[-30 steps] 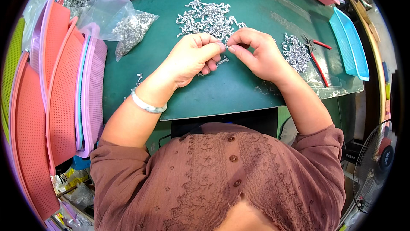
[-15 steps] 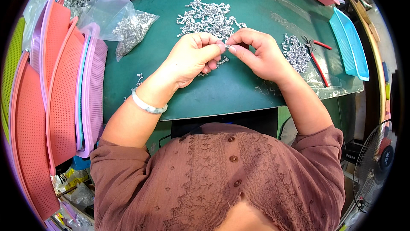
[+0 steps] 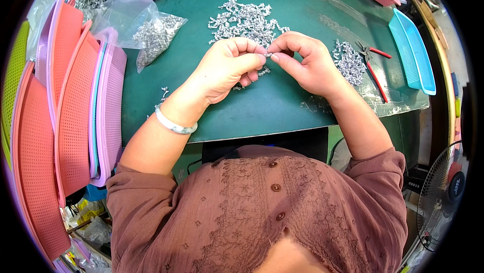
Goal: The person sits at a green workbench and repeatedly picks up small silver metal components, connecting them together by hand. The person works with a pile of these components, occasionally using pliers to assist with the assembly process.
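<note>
Over the green tabletop (image 3: pixel 282 109) my left hand (image 3: pixel 229 69) and my right hand (image 3: pixel 305 64) meet fingertip to fingertip. Between them is a small silvery metal piece (image 3: pixel 267 55), pinched by thumb and forefinger on both sides; its exact shape is mostly hidden. Just beyond my hands lies a heap of similar small silvery pieces (image 3: pixel 242 21). Right of my right hand is a smaller pile of silvery pieces (image 3: pixel 349 64), with red-handled pliers (image 3: pixel 375 74) lying open beside it. A few loose pieces (image 3: pixel 164 93) lie near my left wrist.
Stacked perforated baskets (image 3: pixel 75 106) in coral, purple and green crowd the left edge. A clear bag of small metal parts (image 3: pixel 160 33) rests at the back left. A blue tray (image 3: pixel 413 53) sits at the right edge; a fan (image 3: pixel 443 192) stands at the lower right.
Almost nothing differs. Both hands keep their pinch, with only a slight shift of the fingers around the small metal piece.
</note>
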Demonstrator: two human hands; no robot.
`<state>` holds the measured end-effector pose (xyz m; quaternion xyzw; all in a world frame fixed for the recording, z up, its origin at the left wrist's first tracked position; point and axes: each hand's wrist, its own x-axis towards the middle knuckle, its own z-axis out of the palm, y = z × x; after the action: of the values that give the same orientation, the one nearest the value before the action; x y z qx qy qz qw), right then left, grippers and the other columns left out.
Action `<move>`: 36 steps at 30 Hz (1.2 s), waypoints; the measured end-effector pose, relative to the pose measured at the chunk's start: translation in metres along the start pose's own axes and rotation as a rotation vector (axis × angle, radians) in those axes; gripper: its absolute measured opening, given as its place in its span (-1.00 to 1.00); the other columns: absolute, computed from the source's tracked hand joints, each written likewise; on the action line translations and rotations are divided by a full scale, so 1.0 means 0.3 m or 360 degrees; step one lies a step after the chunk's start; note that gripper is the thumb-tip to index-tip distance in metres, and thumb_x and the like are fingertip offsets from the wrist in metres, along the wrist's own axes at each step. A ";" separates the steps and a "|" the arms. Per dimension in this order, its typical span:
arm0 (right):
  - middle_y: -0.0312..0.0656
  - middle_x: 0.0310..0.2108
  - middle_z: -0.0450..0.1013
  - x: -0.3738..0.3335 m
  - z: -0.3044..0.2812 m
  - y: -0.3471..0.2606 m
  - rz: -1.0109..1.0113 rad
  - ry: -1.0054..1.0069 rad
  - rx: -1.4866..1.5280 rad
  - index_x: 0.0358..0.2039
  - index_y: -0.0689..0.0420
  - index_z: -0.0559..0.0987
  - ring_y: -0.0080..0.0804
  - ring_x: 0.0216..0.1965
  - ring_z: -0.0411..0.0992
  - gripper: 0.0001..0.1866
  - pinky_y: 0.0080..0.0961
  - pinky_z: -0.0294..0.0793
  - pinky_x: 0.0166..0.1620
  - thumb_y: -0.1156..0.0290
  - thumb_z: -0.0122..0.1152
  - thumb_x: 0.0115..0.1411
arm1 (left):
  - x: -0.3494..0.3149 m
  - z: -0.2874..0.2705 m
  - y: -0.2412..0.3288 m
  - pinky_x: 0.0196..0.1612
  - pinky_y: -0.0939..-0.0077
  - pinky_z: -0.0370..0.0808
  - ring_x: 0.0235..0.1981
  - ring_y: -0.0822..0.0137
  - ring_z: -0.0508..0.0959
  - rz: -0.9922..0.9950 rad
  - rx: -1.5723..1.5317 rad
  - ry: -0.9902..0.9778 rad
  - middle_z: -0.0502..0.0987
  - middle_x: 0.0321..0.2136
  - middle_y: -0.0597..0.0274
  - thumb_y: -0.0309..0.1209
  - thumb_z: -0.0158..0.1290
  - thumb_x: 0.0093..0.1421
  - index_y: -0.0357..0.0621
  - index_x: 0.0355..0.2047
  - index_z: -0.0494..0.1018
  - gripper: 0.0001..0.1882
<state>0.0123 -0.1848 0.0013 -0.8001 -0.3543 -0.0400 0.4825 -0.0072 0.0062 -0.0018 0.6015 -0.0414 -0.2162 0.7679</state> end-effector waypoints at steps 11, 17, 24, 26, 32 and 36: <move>-0.16 -0.46 0.37 -0.006 0.007 0.027 -0.0269 -0.0260 -0.0553 -0.45 0.19 0.53 -0.19 -0.35 0.35 -0.87 -0.38 0.36 -0.24 0.52 0.14 -0.09 | 0.011 -0.016 0.003 -0.52 0.70 0.39 -0.55 0.47 0.44 -0.0033 -0.0316 0.0051 0.45 -0.49 0.23 -0.54 -0.12 0.09 -0.21 -0.35 0.37 -0.89; -0.18 -0.48 0.34 -0.008 0.015 0.028 -0.0265 -0.0281 -0.0605 -0.49 0.21 0.48 -0.19 -0.36 0.33 -0.92 -0.39 0.34 -0.26 0.56 0.13 -0.09 | 0.016 -0.026 0.000 -0.51 0.70 0.40 -0.54 0.47 0.45 -0.0067 -0.0298 0.0067 0.46 -0.49 0.22 -0.56 -0.12 0.08 -0.22 -0.35 0.37 -0.87; -0.15 -0.49 0.35 -0.002 0.017 0.020 -0.0268 -0.0057 -0.0501 -0.50 0.20 0.48 -0.16 -0.37 0.33 -0.95 -0.36 0.34 -0.27 0.55 0.11 -0.06 | 0.009 -0.012 -0.004 -0.63 0.76 0.32 -0.64 0.54 0.41 -0.0112 0.0012 0.0109 0.44 -0.60 0.30 -0.41 -0.01 0.12 -0.20 -0.39 0.43 -0.89; -0.15 -0.48 0.36 0.000 0.018 0.015 -0.0306 0.0003 -0.0449 -0.50 0.20 0.47 -0.16 -0.36 0.33 -0.94 -0.36 0.34 -0.27 0.56 0.12 -0.06 | 0.008 -0.005 0.001 -0.67 0.78 0.29 -0.67 0.56 0.40 -0.0154 0.0095 0.0106 0.44 -0.62 0.32 -0.39 0.00 0.13 -0.20 -0.41 0.44 -0.87; -0.15 -0.45 0.38 0.004 0.015 0.001 -0.0369 0.0074 -0.0402 -0.49 0.20 0.47 -0.16 -0.36 0.34 -0.92 -0.37 0.35 -0.28 0.56 0.14 -0.07 | 0.005 -0.004 -0.006 -0.68 0.79 0.27 -0.68 0.59 0.39 -0.0147 0.0092 0.0018 0.45 -0.61 0.31 -0.42 -0.02 0.14 -0.20 -0.43 0.45 -0.88; -0.15 -0.45 0.39 0.003 0.014 0.010 -0.0313 0.0102 -0.0340 -0.48 0.20 0.47 -0.17 -0.35 0.36 -0.91 -0.39 0.36 -0.28 0.56 0.16 -0.07 | 0.004 -0.003 -0.004 -0.67 0.78 0.29 -0.67 0.58 0.39 -0.0106 0.0061 0.0045 0.44 -0.61 0.32 -0.44 0.00 0.13 -0.22 -0.42 0.45 -0.90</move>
<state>0.0137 -0.1816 -0.0028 -0.8066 -0.4090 -0.1502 0.3993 -0.0062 0.0062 -0.0033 0.6201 -0.0146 -0.2323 0.7492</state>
